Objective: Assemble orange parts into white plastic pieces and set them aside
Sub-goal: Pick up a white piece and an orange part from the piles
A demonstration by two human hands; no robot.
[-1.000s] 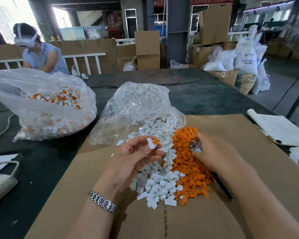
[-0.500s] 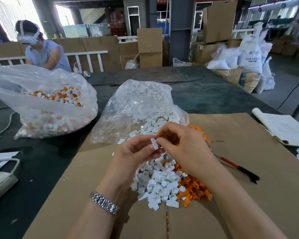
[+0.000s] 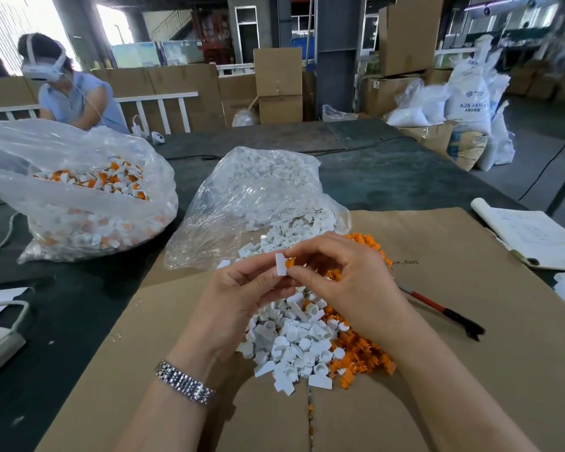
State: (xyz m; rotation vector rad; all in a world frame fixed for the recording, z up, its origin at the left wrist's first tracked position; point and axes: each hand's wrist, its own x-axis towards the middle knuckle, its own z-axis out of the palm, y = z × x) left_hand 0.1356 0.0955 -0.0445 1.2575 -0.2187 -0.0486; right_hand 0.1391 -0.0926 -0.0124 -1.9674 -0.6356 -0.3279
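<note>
- Head view: our left hand [image 3: 242, 298] pinches a white piece [image 3: 280, 264], a small flat-faced plastic tab, upright, raised above the piles.
- Our right hand [image 3: 346, 282] meets it from the right, fingertips curled onto the piece's lower edge; an orange part [image 3: 289, 262] sits just behind the piece, touching it. We cannot tell how far it is seated.
- Metal link watch [image 3: 185, 383] on the left wrist.
- Under the hands: white pile [image 3: 291, 344], matte moulded bits with round cups and flat tabs; orange pile [image 3: 359, 357] touching its right side, smaller, ridged bits.
- Both piles lie on a cardboard sheet [image 3: 437, 353], brown, with a seam running toward us.
- Clear crinkled bag [image 3: 258, 197] of white pieces, mouth open onto the sheet, spilling into the white pile.
- Second clear bag [image 3: 79, 190] to the left on the table, holding white pieces with orange fitted in.
- Red-and-black tool [image 3: 444, 313] on the sheet right of the right hand.
- Notebook [image 3: 529, 236] at the sheet's far right edge.
- Table [image 3: 388, 177]: dark, dull, worn top.
- Room: warehouse, stacked cartons [image 3: 278, 83], white sacks [image 3: 467, 96], another person [image 3: 69, 89] seated far left.
</note>
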